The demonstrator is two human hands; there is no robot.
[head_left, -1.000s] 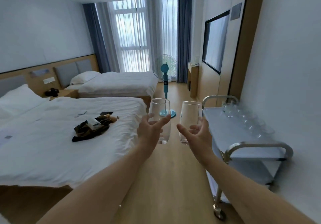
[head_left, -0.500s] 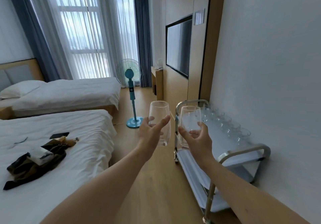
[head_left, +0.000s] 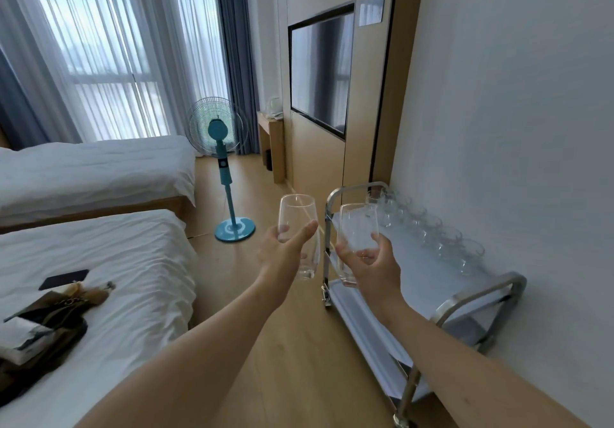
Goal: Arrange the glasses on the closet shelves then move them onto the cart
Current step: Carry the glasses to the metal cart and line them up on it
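Left grip (head_left: 285, 248) wrapped round left glass (head_left: 298, 225), right grip (head_left: 372, 268) clasping right glass (head_left: 357, 228), no writing legible

Hotel room: twin beds (head_left: 96, 168), wall television (head_left: 320, 72), service cart (head_left: 478, 298).

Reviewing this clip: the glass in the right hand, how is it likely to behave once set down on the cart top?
The glass looks thin, clear and empty, so probably light and fragile. It is tall and narrows toward the base, so it may tip if nudged. The cart top looks smooth, so it could slide; the row of glasses by the wall leaves room.
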